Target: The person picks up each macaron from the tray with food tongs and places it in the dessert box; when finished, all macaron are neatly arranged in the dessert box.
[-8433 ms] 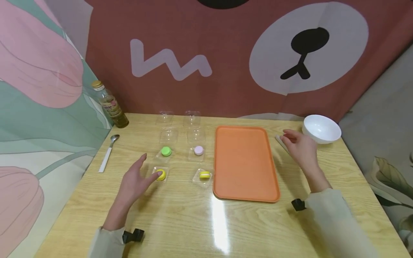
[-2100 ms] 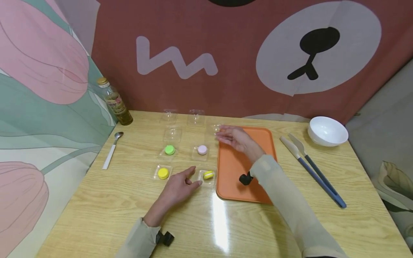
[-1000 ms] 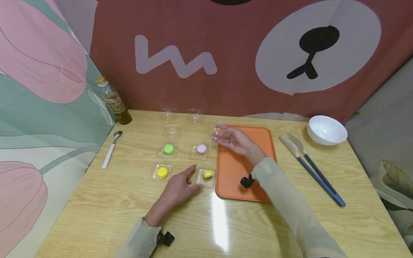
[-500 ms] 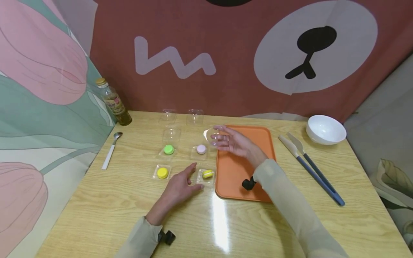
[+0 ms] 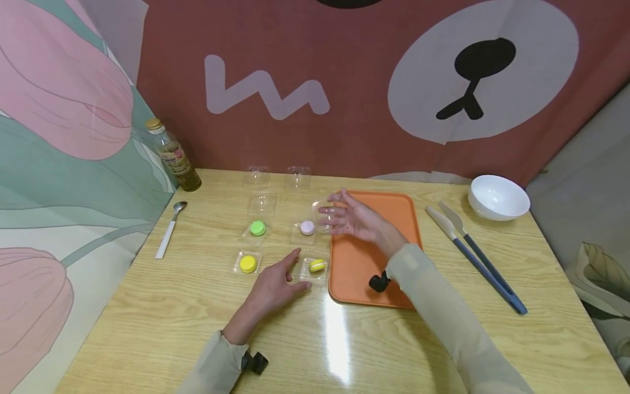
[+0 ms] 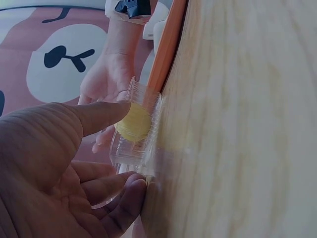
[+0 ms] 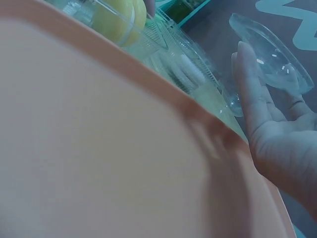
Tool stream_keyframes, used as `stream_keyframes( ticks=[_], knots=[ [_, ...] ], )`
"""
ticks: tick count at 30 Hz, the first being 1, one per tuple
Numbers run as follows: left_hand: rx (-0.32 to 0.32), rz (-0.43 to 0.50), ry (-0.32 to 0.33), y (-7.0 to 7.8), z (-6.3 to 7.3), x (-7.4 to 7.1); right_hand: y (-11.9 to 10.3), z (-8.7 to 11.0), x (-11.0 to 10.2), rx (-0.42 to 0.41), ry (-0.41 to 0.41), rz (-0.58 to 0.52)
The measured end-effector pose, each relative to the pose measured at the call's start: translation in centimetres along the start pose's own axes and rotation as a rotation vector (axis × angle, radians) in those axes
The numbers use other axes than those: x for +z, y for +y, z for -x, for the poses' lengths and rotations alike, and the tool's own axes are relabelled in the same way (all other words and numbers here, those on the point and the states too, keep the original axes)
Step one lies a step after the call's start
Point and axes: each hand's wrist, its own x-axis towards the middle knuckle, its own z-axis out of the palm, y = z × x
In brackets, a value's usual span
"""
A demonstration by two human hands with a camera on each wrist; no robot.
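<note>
My left hand (image 5: 272, 284) grips a small clear plastic box (image 5: 304, 275) on the table, with thumb and index finger at opposite sides. Inside the box a yellow macaron (image 5: 317, 266) with a pale filling stands on its edge. Above the tray's left edge my right hand (image 5: 361, 220) holds up a clear plastic lid (image 7: 272, 54), tilted, between its fingers. A pink macaron (image 5: 307, 227), a green macaron (image 5: 257, 228) and another yellow macaron (image 5: 248, 264) sit in clear boxes to the left. The left wrist view shows the thumb (image 6: 106, 115) overlapping the held box.
An orange tray (image 5: 374, 262) lies under the right forearm. Several clear lids (image 5: 262, 204) lie behind the macarons. Two blue-handled knives (image 5: 492, 273) and a white bowl (image 5: 498, 198) are at right. A bottle (image 5: 177, 164) and a spoon (image 5: 167, 235) are at left.
My right hand has gone from beside the knives to the tray's back left, where it now holds the lid and turns it. My left hand has moved from the left yellow macaron to the right one.
</note>
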Motion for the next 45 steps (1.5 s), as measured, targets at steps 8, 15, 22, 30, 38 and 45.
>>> stream_keyframes(
  ticks=[8,15,22,30,38,45],
  knots=[
    [0.008,0.005,0.006,-0.01,0.07,0.09,0.08,0.12,0.05,-0.016,-0.015,-0.003],
    [0.011,0.002,0.017,0.05,0.12,0.04,0.0,0.23,0.07,-0.02,-0.041,-0.097],
    [0.004,0.006,0.007,0.26,-0.03,-0.03,0.08,0.48,0.23,-0.016,-0.083,-0.162],
    [0.041,-0.021,-0.011,0.3,-0.68,0.31,0.0,0.68,0.41,-0.001,-0.112,-0.174],
    [0.064,-0.045,0.005,0.28,-0.76,0.39,0.12,0.57,0.25,0.002,-0.076,-0.146],
    [0.062,-0.047,0.014,0.41,-0.63,0.34,0.25,0.79,0.35,0.004,-0.081,-0.124]
  ],
)
